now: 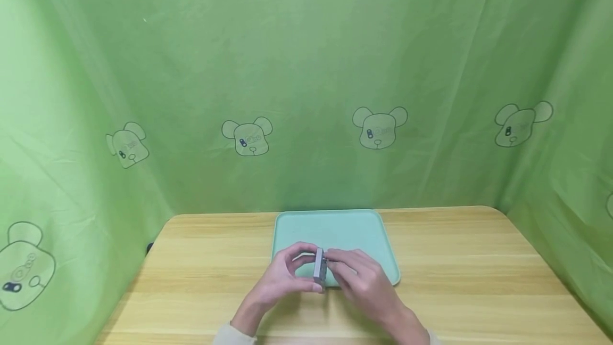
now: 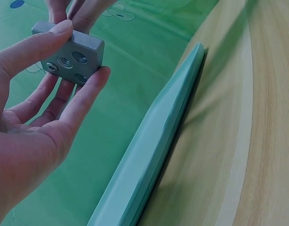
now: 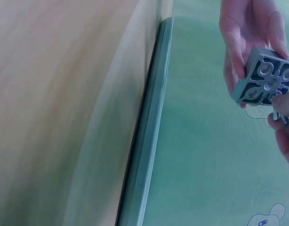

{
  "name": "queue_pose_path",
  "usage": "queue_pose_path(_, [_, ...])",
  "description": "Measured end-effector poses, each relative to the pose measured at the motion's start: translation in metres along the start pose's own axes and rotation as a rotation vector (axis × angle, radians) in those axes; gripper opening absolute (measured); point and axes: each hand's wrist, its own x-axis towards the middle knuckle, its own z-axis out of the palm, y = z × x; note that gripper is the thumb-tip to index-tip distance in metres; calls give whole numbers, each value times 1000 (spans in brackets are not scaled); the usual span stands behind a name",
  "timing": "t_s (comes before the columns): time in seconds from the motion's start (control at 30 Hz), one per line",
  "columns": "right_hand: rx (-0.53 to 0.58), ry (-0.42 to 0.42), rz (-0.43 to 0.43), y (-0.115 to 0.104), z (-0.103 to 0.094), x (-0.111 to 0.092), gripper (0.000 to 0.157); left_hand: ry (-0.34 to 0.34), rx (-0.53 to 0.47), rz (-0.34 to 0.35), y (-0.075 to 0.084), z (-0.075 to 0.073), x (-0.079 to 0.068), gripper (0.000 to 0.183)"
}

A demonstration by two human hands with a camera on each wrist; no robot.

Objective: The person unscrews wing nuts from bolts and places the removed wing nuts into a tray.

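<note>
Between thumb and fingertips, my left hand (image 1: 282,277) grips a square grey metal block (image 2: 74,54) by its edges, above the front of the mint-green tray (image 1: 330,228). Round holes show in its face in the left wrist view, the middle one threaded, and a small shiny ring-like end sits in one corner hole. The ribbed other face (image 3: 270,81) turns toward my right hand (image 1: 364,281). There, at the block's lower corner, my right thumb and fingers pinch a small shiny metal piece (image 3: 277,116), mostly hidden by the fingertips.
The tray has a low raised rim and lies on a light wood-grain table (image 1: 469,265), near its far edge. Green curtains (image 1: 311,68) printed with bear heads hang behind the table and along both sides.
</note>
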Motion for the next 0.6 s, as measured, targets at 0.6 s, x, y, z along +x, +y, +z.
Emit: queue_pose_path(0.6, [634, -46, 976, -5, -11, 3, 18, 97, 134, 54, 4, 4, 2, 71])
